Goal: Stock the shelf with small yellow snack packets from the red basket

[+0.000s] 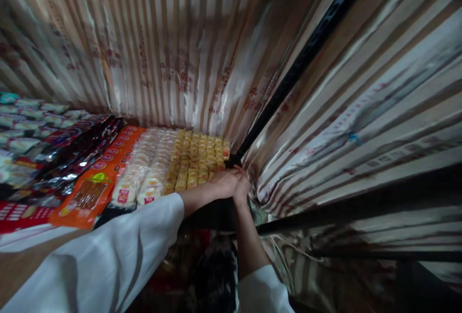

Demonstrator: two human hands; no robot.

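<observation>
My left hand [224,184] reaches across the right end of a shelf of packaged snacks, its fingers bent together. Touching or overlapping it is my right hand [242,189], also closed. Whatever lies between the fingers is too dim and covered to make out. Close by on the left stand tight rows of small yellow packets [197,156]. One packet with a red-orange label [226,150] sits at the far right end of these rows, just beyond my hands.
Left of the yellow packets lie white round packaged cakes [149,168], orange snack bags [90,195] and dark shiny packs [77,151]. A black metal post [285,89] rises beside my hands. Striped plastic sheeting [173,48] hangs behind and to the right.
</observation>
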